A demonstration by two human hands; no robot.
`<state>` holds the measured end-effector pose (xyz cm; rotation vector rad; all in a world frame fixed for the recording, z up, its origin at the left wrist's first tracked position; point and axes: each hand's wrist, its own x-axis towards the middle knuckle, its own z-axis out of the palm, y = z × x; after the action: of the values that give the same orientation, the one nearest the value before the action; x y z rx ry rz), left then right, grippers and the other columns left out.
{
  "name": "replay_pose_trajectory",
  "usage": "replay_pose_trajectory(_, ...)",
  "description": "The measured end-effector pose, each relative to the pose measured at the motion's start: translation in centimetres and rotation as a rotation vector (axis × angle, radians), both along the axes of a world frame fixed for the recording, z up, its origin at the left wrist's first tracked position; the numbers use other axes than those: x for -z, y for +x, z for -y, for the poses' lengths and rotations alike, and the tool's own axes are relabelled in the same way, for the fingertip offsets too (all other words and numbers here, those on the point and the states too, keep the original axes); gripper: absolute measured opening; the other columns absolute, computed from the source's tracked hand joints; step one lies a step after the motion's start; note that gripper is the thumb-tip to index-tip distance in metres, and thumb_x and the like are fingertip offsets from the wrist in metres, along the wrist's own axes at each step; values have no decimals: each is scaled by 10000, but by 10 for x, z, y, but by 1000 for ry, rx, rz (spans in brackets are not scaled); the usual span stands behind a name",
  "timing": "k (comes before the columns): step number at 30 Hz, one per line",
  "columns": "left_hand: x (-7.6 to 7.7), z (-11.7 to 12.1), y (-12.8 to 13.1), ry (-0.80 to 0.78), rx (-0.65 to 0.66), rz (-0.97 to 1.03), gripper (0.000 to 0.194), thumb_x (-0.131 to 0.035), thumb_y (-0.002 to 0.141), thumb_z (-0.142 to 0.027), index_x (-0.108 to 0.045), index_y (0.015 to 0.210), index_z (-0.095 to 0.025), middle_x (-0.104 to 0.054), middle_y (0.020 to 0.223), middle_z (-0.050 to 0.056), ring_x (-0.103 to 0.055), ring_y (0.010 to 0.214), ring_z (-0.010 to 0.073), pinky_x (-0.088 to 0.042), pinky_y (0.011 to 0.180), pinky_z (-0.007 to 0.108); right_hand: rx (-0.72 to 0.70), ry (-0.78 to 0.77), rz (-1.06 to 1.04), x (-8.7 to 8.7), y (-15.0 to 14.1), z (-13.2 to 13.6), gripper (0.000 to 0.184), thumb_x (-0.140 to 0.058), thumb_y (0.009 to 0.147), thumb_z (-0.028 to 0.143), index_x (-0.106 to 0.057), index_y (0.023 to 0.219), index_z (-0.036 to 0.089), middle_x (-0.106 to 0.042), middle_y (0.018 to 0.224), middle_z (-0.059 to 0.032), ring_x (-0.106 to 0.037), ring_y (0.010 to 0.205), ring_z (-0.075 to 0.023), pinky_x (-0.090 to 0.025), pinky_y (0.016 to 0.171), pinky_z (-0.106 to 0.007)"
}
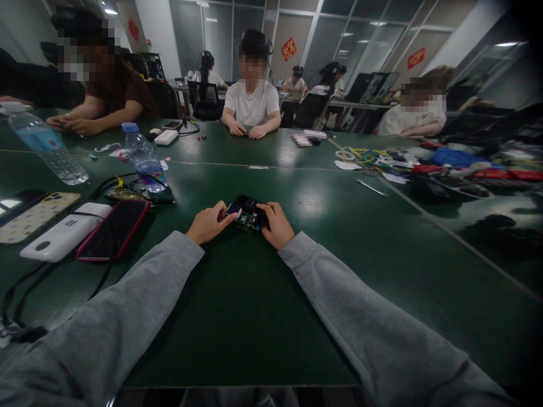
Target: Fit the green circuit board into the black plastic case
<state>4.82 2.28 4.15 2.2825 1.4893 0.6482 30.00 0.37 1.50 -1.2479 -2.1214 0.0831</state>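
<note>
Office with glass partitions and a long green table (pixel 250 316); the small open device lies between my 2 hands, above the table's near half. My left hand (pixel 207 224) is nearly closed, thumb and fingers pinching the left end of the circuit board (pixel 248 221). My right hand (pixel 276 227) is partly curled around the right end of the black cover (pixel 247 200), index finger on top; its hidden fingertips I cannot tell. The step in hand appears to be handling the 2 parts together; any shift of either would call for a steady left pinch and light right pressure. Markings: the white power bank (pixel 68 230) shows what looks like "10"; characters on the red signs (pixel 289 50) and the print on the bottle label (pixel 148 168) are unreadable.
</note>
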Motion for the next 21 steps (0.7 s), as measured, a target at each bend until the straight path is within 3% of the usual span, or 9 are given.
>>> replay_pose_trajectory(4,1,0,1,27,-17,-14,445,-485,913,-670,-442,853,-231,-589,723,-2,-544,616,160,-336,575,287,-11,4,-2,1,0,-1,595,-571,772,53,-460,1340,192,-450,1248,-152,-504,1217,-317,-489,1038,-550)
replay_pose_trajectory(21,0,1,2,18,-1,-39,434,-439,927,-664,-439,877,-233,-615,756,20,-558,623,168,-359,575,293,-19,-12,-18,0,0,0,611,-560,785,50,-441,1361,217,-439,1260,-139,-505,1234,-309,-502,1026,-546)
